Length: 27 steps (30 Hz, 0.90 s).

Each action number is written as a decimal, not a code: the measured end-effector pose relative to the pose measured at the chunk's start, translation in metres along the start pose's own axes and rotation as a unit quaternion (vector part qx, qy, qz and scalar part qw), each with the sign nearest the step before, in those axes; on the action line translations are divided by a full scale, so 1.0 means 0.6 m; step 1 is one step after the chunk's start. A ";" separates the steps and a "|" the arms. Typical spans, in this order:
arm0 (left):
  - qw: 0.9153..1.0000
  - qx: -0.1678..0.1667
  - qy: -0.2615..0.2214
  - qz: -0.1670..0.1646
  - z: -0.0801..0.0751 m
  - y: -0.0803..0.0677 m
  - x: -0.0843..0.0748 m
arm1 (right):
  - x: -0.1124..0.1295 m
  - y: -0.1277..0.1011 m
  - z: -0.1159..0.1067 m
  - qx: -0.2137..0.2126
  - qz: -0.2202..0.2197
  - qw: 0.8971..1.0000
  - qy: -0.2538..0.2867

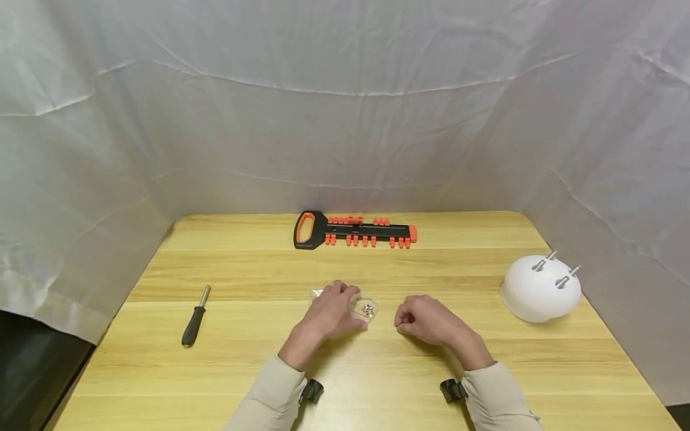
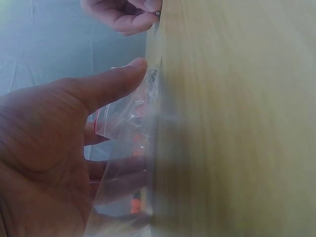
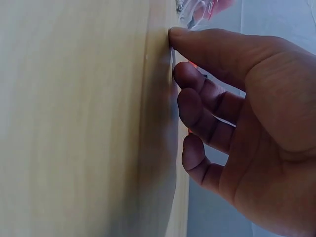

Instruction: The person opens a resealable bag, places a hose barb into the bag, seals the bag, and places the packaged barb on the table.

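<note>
My left hand [image 1: 331, 314] is on a clear plastic zip bag [image 1: 356, 304], its thumb and fingers curved around the bag. Small metal pieces [image 1: 368, 310] lie together at the bag's right end. Seen from the left wrist, the bag [image 2: 121, 148] stretches between thumb and fingers, and the fingers show through the film. To the right of the bag, my right hand [image 1: 431, 320] is low over the wooden table [image 1: 377, 383]. Its thumb and index finger pinch a tiny metal piece [image 2: 158, 13] with a round end; the fingers hide most of it.
A black and orange holder with orange clips [image 1: 356, 231] lies at the table's back. A screwdriver handle with a metal shaft [image 1: 194, 323] lies on the left. A white rounded thing with metal posts [image 1: 539, 293] stands on the right. Grey cloth [image 1: 334, 131] hangs around the table.
</note>
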<state>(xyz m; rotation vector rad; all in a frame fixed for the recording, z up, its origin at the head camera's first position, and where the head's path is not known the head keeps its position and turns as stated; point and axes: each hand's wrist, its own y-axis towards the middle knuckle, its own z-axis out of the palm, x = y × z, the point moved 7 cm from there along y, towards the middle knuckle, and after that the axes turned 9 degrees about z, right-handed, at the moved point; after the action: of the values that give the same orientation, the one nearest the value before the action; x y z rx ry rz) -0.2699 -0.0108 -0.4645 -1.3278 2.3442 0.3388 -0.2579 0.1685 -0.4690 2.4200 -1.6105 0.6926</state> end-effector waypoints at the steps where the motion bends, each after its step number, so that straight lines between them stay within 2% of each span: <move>1: 1.000 0.000 0.000 0.000 0.000 0.000 0.000 | 0.001 0.001 0.001 0.004 -0.001 1.000 -0.004; 7: 1.000 0.004 -0.004 -0.004 0.001 -0.003 0.001 | 0.009 0.000 0.006 0.029 -0.015 0.999 -0.010; 17: 1.000 -0.003 0.001 0.004 -0.001 -0.002 0.000 | 0.026 0.026 -0.003 -0.033 0.008 0.999 0.015; 27: 1.000 -0.003 0.001 0.007 -0.001 0.000 0.000 | 0.049 0.048 0.011 -0.032 0.007 0.999 0.032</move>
<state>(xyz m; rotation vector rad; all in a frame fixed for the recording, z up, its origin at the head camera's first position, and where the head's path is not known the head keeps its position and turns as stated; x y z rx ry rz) -0.2698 -0.0110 -0.4636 -1.3158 2.3572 0.3476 -0.2727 0.1296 -0.4649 2.3207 -1.6004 0.7019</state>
